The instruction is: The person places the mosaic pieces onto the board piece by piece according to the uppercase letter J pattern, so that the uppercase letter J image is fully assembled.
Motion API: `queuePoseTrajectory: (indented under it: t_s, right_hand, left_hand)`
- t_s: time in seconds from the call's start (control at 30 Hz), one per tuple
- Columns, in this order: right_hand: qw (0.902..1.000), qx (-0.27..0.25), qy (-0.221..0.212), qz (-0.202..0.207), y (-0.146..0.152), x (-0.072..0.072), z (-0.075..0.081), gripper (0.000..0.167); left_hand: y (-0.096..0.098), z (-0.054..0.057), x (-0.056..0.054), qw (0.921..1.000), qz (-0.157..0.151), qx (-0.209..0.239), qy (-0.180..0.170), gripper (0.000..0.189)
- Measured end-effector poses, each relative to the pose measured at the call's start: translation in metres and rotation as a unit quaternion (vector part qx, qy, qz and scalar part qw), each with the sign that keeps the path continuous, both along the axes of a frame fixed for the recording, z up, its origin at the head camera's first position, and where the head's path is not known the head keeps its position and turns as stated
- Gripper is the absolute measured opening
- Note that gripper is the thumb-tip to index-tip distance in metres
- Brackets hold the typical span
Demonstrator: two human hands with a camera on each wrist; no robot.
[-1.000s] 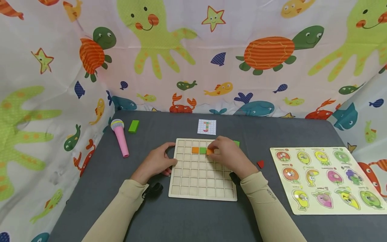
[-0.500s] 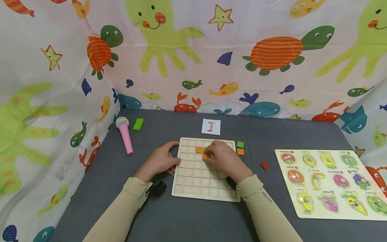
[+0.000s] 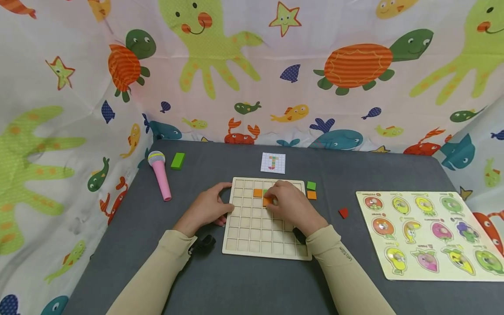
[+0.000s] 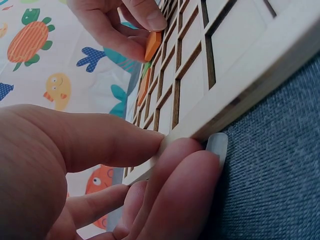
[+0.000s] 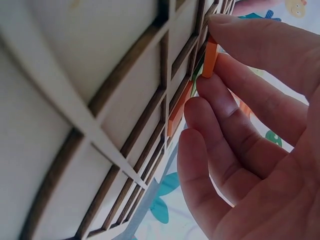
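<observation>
My left hand (image 3: 204,210) pinches the left edge of a wooden grid board (image 3: 244,234); the left wrist view has the thumb on the rim and fingertips at its outer edge. Above the upper middle cells, my right hand (image 3: 294,203) pinches an orange square tile (image 5: 210,59) between thumb and fingers. That tile is tilted on edge, close to the grid; whether it touches is unclear. One orange tile (image 3: 257,193) lies in a cell of an upper row. Beside it a green tile (image 5: 198,66) is partly hidden by the right hand.
Right of the board lie a green tile (image 3: 311,185), an orange tile (image 3: 311,195) and a red piece (image 3: 344,213). Behind it is a printed pattern card (image 3: 273,163). A pink toy microphone (image 3: 160,177) and green block (image 3: 178,161) lie left, a fruit puzzle board (image 3: 429,236) right.
My right hand has brought the orange tile left and toward me, from beside the green tile to just in front of it. The left hand has kept its grip on the board's edge.
</observation>
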State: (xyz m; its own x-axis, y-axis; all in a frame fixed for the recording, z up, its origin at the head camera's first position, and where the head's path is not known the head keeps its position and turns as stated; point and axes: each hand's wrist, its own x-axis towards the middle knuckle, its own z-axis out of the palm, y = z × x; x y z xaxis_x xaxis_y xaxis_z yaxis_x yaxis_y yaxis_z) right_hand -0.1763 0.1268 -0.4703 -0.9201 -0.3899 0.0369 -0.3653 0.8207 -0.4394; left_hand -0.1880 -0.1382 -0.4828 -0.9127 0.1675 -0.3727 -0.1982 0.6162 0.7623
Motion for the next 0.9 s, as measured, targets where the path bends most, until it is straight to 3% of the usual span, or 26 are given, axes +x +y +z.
queuePoseTrajectory:
  t_s: [0.9]
  right_hand:
    - [0.9999,0.003,-0.014,-0.003,0.0014,-0.0025,0.0004,0.019]
  left_hand:
    - [-0.0004,-0.0001,-0.0015,0.9999,-0.003,-0.01,-0.002,0.076]
